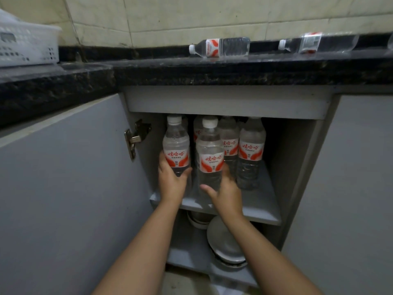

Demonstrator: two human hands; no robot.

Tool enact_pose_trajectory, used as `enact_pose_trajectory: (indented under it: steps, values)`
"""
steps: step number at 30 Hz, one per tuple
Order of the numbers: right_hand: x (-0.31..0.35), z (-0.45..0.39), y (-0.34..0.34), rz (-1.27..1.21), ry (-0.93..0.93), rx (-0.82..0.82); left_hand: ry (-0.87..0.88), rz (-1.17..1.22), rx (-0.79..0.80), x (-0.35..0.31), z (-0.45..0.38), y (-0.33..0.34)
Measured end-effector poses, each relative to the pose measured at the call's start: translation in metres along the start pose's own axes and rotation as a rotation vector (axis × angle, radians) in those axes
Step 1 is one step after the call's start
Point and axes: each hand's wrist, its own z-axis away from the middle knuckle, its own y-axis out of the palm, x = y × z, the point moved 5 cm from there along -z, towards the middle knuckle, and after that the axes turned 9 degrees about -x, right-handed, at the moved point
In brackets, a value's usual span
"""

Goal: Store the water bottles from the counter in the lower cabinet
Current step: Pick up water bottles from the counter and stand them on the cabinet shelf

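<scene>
My left hand (171, 182) grips the lower part of an upright clear water bottle (176, 143) with a red and white label, held above the left end of the cabinet shelf (261, 207). My right hand (226, 193) holds a second upright bottle (210, 154) at its base, standing on the shelf front. Behind them stand several more bottles (251, 150) on the same shelf. Two bottles lie on their sides on the black counter, one bottle (221, 47) in the middle and another bottle (314, 42) to the right.
The grey cabinet door (70, 188) stands open to the left, with a metal hinge (136, 137). Metal bowls and a lid (223, 241) fill the bottom compartment. A white plastic basket (25, 43) sits on the counter's left end. A closed grey door (350, 188) is on the right.
</scene>
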Motion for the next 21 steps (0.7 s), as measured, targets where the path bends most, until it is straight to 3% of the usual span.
enact_pose_trajectory:
  steps: [14,18,21]
  values:
    - [0.002,-0.021,0.045,0.053,-0.102,-0.023,0.070,0.103,0.109,0.010,-0.038,0.026]
    - [0.004,-0.017,0.040,0.079,-0.167,-0.046,0.079,-0.138,0.056,0.027,-0.027,0.022]
    - [0.003,-0.010,0.032,0.035,-0.221,-0.164,0.111,-0.307,-0.017,0.040,-0.011,0.014]
